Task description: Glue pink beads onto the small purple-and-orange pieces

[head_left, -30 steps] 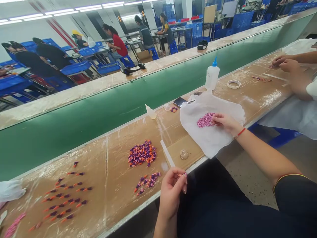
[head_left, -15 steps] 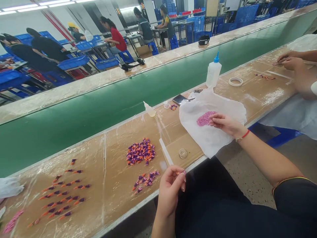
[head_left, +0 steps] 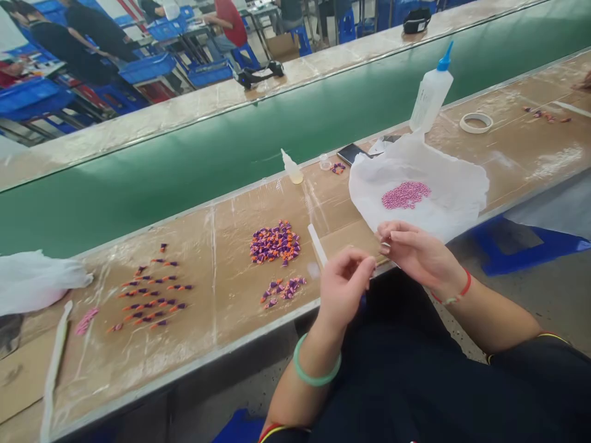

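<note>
My left hand [head_left: 345,282] is closed in a pinch at the table's front edge. Its fingers hide what they hold; half a second ago a small orange-and-purple piece showed there. Just right of it, my right hand [head_left: 413,253] has thumb and fingertips together, and anything in them is too small to make out. Behind the right hand, tiny pink beads [head_left: 406,194] lie heaped on a white sheet [head_left: 462,184]. To the left are a dense pile of purple-and-orange pieces [head_left: 274,242], a smaller cluster [head_left: 282,291] and spaced rows of such pieces [head_left: 154,303].
A small dropper bottle [head_left: 292,167], a phone [head_left: 351,154], a large blue-capped bottle [head_left: 431,95] and a tape roll [head_left: 476,123] stand or lie along the back. Beyond runs a green conveyor belt [head_left: 184,160]. A white plastic bag [head_left: 39,280] lies far left.
My right hand has left the pink beads and come toward my left hand, which has risen slightly. The camera view has tilted down and turned left.
</note>
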A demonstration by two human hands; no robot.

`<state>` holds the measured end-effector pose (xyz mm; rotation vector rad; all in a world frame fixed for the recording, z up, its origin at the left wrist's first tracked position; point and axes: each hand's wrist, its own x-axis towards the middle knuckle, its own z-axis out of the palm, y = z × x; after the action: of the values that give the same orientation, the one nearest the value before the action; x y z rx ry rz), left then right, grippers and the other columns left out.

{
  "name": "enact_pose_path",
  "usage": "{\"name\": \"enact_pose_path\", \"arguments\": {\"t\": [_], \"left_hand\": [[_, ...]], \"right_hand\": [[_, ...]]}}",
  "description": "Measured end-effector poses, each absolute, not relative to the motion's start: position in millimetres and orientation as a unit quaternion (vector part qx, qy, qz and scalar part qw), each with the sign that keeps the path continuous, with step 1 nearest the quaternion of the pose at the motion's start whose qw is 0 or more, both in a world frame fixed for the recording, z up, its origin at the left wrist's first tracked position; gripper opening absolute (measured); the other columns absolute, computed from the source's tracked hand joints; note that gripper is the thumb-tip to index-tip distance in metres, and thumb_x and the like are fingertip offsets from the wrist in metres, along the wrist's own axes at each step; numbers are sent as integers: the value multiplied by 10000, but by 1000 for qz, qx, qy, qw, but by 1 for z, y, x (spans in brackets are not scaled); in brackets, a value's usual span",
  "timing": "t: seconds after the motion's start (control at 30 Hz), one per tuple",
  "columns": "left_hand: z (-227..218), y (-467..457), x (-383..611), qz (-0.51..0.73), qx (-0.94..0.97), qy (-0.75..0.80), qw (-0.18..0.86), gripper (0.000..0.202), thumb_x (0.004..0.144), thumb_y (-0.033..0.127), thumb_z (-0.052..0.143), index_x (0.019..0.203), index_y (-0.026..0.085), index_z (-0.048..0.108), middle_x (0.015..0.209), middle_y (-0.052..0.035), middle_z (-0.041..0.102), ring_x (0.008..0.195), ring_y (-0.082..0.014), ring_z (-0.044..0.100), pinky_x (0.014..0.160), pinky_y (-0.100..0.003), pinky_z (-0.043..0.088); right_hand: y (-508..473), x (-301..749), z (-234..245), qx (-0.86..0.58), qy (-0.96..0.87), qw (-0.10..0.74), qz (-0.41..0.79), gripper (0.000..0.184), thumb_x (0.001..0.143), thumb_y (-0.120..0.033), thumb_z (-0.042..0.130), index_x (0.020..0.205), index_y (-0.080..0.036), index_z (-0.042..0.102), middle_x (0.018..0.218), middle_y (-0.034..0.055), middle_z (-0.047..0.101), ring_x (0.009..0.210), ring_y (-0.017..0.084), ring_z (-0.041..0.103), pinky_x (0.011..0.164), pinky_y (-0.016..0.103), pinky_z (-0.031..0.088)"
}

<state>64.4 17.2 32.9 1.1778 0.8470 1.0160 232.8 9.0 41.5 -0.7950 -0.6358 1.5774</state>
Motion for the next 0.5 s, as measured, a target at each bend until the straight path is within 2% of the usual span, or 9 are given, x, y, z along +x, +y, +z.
{"name": "enact_pose_path", "arguments": {"t": [0.17,0.27,0.5], "left_hand": [[43,19,78,482,522,348,612,237,823,390,742,811,155,710,593,19,608,446,-56,457,447,-189,414],[41,14,79,497,515,349,604,225,833,378,729,801,158,695,608,19,609,452,-57,461,459,-193,419],[41,11,80,512,511,389,570,214,799,334,713,683,168,643,601,17,590,547,-88,504,538,-211,436]], "right_hand": [[1,212,46,-322,-292,599,672,155,757,-252,779,667,-184,673,787,-10,512,698,112,514,640,244,489],[-1,208,47,-340,-320,621,629,164,765,-239,768,649,-182,669,766,-15,511,669,105,511,612,237,473],[-9,204,47,-389,-409,635,528,103,810,-187,730,711,-199,703,766,-9,592,730,117,568,677,242,478]]}}
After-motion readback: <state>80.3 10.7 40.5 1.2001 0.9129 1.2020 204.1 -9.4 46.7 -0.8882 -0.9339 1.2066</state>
